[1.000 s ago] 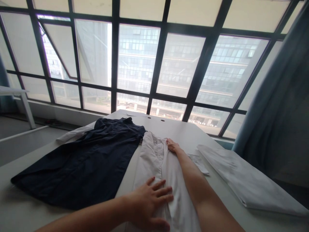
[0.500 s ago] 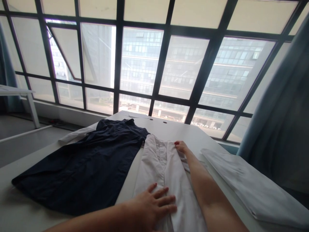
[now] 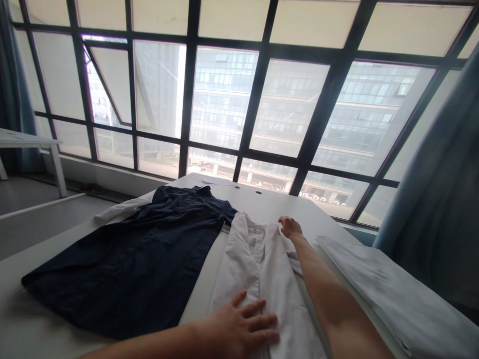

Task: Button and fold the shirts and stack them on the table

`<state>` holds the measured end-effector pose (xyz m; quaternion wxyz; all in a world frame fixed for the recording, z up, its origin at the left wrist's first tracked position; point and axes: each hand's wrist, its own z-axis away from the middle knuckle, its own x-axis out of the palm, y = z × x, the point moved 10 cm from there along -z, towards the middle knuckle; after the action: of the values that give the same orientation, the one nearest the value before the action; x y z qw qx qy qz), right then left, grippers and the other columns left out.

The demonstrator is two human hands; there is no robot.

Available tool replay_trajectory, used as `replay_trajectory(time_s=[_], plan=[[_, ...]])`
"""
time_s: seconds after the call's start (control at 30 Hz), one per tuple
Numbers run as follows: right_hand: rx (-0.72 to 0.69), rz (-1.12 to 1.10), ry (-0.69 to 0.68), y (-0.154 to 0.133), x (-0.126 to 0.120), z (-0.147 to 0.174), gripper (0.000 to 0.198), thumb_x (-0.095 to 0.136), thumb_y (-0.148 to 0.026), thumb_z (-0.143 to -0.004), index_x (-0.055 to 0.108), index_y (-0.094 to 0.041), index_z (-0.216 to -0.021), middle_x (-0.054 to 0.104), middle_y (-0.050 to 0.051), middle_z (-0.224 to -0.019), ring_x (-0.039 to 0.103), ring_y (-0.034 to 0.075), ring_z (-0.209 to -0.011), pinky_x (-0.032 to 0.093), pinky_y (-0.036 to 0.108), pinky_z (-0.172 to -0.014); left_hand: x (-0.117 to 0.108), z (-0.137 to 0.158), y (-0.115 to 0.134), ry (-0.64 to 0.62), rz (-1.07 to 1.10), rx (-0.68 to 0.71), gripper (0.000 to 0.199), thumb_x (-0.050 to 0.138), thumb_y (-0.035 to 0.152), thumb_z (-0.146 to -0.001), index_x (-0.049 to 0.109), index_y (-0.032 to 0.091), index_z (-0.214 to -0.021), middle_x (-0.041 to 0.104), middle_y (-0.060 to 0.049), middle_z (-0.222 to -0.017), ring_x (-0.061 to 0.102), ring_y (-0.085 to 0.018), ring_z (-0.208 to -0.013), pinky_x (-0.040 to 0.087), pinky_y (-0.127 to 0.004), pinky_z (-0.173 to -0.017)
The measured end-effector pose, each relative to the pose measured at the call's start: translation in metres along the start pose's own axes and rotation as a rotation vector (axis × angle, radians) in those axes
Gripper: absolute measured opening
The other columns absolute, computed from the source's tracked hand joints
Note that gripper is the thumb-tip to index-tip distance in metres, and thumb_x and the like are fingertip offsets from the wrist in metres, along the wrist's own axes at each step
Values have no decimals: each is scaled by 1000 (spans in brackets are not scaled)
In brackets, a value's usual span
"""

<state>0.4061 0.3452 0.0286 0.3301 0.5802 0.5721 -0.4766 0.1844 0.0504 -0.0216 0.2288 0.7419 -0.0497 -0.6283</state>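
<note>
A white shirt (image 3: pixel 245 259) lies lengthwise on the table in front of me, its sides folded in toward a middle line. My left hand (image 3: pixel 243 321) rests flat on its near part, fingers spread. At the far right corner of the cloth, my right hand (image 3: pixel 291 228) has its fingers curled together on the edge; the fingertips are small and partly hidden. To the left is a navy blue garment (image 3: pixel 130 259), spread out with its collar end away from me. It lies close beside the white shirt at the far end.
On the right side of the white table (image 3: pixel 299 204) lies a folded white cloth (image 3: pixel 381 289). A white sleeve-like piece (image 3: pixel 121 208) shows beyond the navy garment. A blue curtain (image 3: pixel 430 199) hangs at the right. Another table (image 3: pixel 30 139) stands at the left by the windows.
The far right corner of the white shirt and my right hand have shifted slightly to the right, partly with the camera's turn. My left hand stays flat on the cloth.
</note>
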Motion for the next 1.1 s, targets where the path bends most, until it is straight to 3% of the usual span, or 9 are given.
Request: replay_trajectory(time_s=[0.13,0.3,0.37,0.43,0.5,0.6,0.7,0.9,1.1], plan=[[-41,-17,-34,-20,13,9,39,39,-37,-102,61,-16,-126,60,15,-132,58,24,-119,44,39,-103,-8,3,8,-2,-27,-8,60,42,40,-98,32,20,-154,30,-9,-160,18,-34,-149,11,-64,-118],[-131,-16,-326,-37,56,48,66,21,-55,-102,33,-16,-153,24,13,-162,21,26,-149,19,51,-118,-13,4,12,17,-3,-30,67,44,55,-97,34,20,-153,30,-10,-159,17,-33,-149,8,-61,-119],[-83,-23,-328,-42,54,60,68,13,-54,-102,26,-14,-156,17,13,-164,14,26,-151,14,54,-119,-13,3,13,22,14,-25,70,44,59,-95,34,21,-153,30,-10,-159,16,-33,-149,6,-61,-120],[-151,-59,-240,-68,40,71,70,10,-54,-102,22,-13,-157,17,14,-164,14,26,-151,11,55,-119,-12,3,13,23,18,-14,71,44,61,-95,33,21,-153,30,-10,-159,16,-33,-150,6,-61,-120],[-339,-111,-194,-114,29,86,70,13,-57,-101,20,-18,-158,17,11,-164,12,26,-151,9,55,-119,-11,2,12,18,18,-13,73,43,63,-94,33,21,-153,29,-11,-160,16,-33,-150,6,-61,-119],[-508,-121,-275,-167,36,104,72,23,-63,-98,23,-23,-158,12,8,-165,8,31,-151,6,60,-118,-11,2,12,6,24,-23,76,45,65,-93,34,20,-153,28,-12,-160,15,-34,-149,5,-61,-119],[-404,-72,-401,-173,60,96,75,22,-63,-98,23,-18,-158,10,10,-165,7,35,-151,3,65,-116,-12,2,13,-1,32,-25,77,45,66,-92,33,20,-153,27,-12,-160,14,-34,-150,5,-61,-119],[-321,-34,-429,-164,80,55,76,15,-64,-97,14,-19,-159,9,8,-166,6,31,-152,-1,64,-116,-18,-2,4,19,-12,-23,76,42,68,-93,33,22,-154,30,-11,-159,18,-32,-149,11,-58,-120],[-314,103,-268,-172,64,36,69,17,-54,-100,24,-16,-157,18,9,-164,10,28,-151,-5,56,-118,-21,0,-29,161,-137,-260,70,44,66,-93,39,25,-150,36,-10,-157,28,-34,-146,21,-59,-118]])
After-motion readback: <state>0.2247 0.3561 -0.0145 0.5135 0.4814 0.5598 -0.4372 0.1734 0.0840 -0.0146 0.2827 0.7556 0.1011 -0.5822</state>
